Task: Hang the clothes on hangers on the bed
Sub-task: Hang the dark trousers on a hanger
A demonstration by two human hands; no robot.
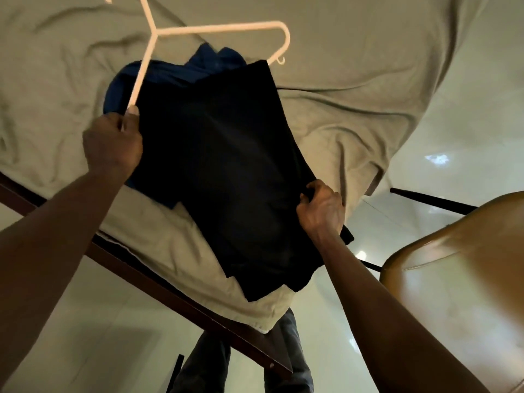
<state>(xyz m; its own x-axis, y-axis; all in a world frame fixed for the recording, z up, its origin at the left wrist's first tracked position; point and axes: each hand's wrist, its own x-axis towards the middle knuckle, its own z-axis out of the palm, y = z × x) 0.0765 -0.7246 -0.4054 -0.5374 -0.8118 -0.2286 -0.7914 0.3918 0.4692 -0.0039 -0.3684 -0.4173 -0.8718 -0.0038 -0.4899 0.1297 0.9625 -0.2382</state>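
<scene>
The left hand (113, 143) grips 1 end of a white hanger (181, 31) above the bed (354, 80). The right hand (321, 208) pinches the edge of black trousers (226, 171) lying over a blue garment (170, 72) on the bed.

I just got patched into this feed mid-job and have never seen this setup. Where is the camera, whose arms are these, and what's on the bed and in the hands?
There is no machine here. These are a person's two bare arms, filmed by one wide-angle camera worn on the head and looking down. The left hand grips one end of a white hanger. The right hand pinches the edge of a black garment, which lies over a blue garment on the bed. Whether the black cloth is already over the hanger's bar is hidden. A brown chair stands to the right.
</scene>
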